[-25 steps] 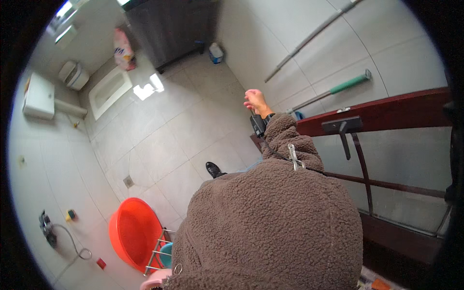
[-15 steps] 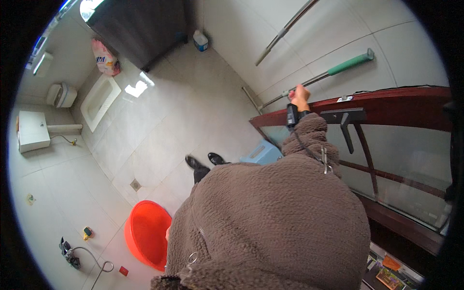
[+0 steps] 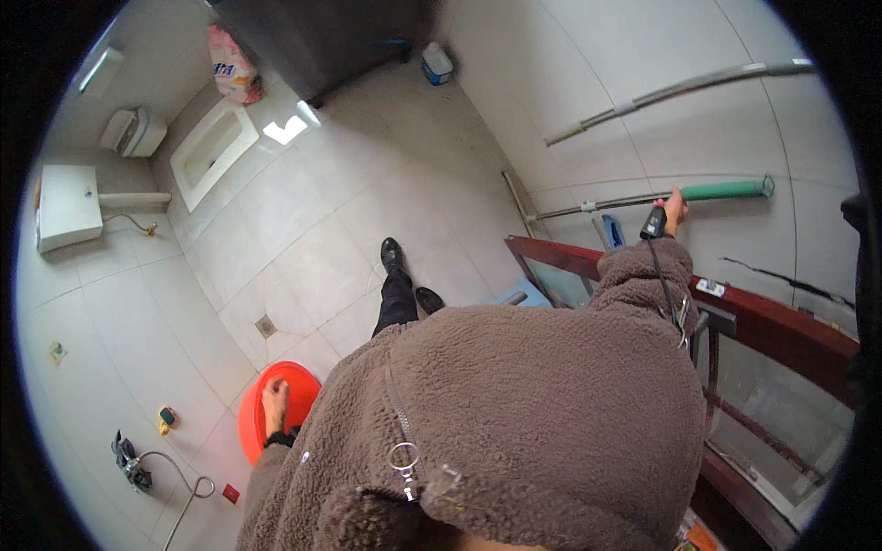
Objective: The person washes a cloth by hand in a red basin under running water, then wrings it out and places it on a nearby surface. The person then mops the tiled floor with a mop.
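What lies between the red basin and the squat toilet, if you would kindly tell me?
In the head view, a small floor drain lies in the pale tiled floor between the red basin and the squat toilet.

Identified as a washroom; noted squat toilet [image 3: 211, 156] near far left corner of floor [image 3: 317, 216], drain [image 3: 265, 326] near its left edge, handheld shower [image 3: 131, 462].
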{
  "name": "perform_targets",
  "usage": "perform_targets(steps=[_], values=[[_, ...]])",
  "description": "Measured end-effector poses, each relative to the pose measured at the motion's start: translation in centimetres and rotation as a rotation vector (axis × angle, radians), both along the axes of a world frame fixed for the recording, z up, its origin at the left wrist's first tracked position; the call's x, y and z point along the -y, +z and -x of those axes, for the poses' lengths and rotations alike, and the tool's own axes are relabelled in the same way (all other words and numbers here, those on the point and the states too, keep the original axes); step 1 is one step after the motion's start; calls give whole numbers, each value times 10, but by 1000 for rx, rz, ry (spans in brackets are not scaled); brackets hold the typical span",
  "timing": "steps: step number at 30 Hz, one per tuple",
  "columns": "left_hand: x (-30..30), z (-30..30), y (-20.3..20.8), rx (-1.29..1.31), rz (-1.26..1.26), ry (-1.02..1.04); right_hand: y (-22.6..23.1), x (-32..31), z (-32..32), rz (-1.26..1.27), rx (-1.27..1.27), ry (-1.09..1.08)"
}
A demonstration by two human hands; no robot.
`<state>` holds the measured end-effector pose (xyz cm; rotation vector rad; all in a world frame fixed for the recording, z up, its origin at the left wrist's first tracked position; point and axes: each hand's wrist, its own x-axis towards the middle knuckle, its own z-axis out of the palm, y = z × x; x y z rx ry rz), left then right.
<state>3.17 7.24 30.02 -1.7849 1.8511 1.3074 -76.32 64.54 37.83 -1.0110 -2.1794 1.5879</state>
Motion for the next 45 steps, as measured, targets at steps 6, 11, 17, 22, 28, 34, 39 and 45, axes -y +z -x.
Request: perform_targets(steps=[6, 11, 17, 22, 28, 34, 39, 45], values=[[89, 159, -2, -335, 250, -359, -42, 120, -63, -328, -330, 803], [47, 370, 72, -867, -181, -451, -80, 273, -172, -462, -376, 1447], [-30, 471, 146, -1183, -378, -359, -77, 380, -232, -443, -511, 1357], [-30, 478, 166, -1277, -399, -275, -50, 395, -237, -524, -602, 1372], [-3, 485, 172, -1454, -400, -471, -40, 392, -213, -553, -716, 1425], [8, 485, 191, -1547, -300, -694, -86, 388, -177, -590, -258, 1638], [12, 494, 189, -1427, -245, -718, -118, 396, -170, -576, -369, 1507], [30, 502, 153, -1362, -279, -549, -163, 422, -165, -511, -228, 1343]])
